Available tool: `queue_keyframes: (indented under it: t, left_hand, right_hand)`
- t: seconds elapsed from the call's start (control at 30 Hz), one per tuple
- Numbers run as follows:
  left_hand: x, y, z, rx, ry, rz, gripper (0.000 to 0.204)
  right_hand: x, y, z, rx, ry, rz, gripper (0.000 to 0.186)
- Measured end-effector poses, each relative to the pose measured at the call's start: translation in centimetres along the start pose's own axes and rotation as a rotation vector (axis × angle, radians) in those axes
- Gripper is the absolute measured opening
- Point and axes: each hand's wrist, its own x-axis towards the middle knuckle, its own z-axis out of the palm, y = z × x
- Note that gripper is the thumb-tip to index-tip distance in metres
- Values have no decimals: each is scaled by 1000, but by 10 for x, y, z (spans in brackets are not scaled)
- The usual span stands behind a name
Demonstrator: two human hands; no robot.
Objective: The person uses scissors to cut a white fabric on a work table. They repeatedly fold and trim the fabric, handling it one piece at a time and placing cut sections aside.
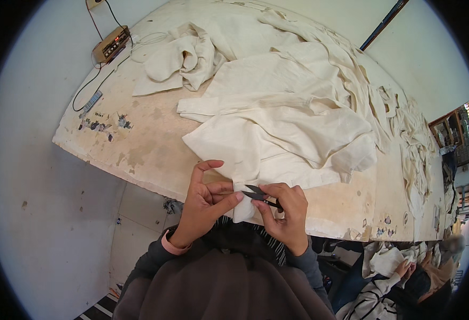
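Note:
A cream cloth garment lies spread on the worn pale table, one narrow part drawn toward me at the front edge. My left hand pinches that part with thumb and lower fingers, index finger raised and curved. My right hand grips small black scissors, whose blades lie at the pinched cloth beside my left thumb tip.
More cream cloth covers the back and right of the table. A small electronic box with cables and a remote sit at back left, beside a wall. At lower right, a co-worker handles cream cloth.

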Motion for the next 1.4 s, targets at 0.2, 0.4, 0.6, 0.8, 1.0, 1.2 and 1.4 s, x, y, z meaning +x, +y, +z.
queue_keyframes:
  t: [0.2, 0.4, 0.6, 0.8, 1.0, 1.2, 1.4]
  left_hand:
    - [3, -3, 4, 21, 3, -17, 73]
    - [3, 5, 8, 72, -54, -5, 62]
    - [11, 23, 5, 849, -153, 354, 30]
    - [24, 35, 0, 860, -311, 238, 21]
    - [27, 20, 11, 289, -220, -126, 32]
    - [31, 20, 6, 148, -162, -161, 31]
    - [31, 23, 2, 144, -199, -162, 32]
  right_hand:
    - [-3, 6, 3, -157, 74, -86, 28]
    - [-9, 12, -1, -8, 94, -93, 37]
    - [-21, 23, -8, -66, -149, -84, 59]
    - [-3, 25, -11, 597, 155, 388, 54]
    - [21, 17, -17, -17, 277, 225, 41]
    - [15, 0, -31, -236, 178, 1, 34]
    - [15, -15, -24, -455, 135, -131, 28]
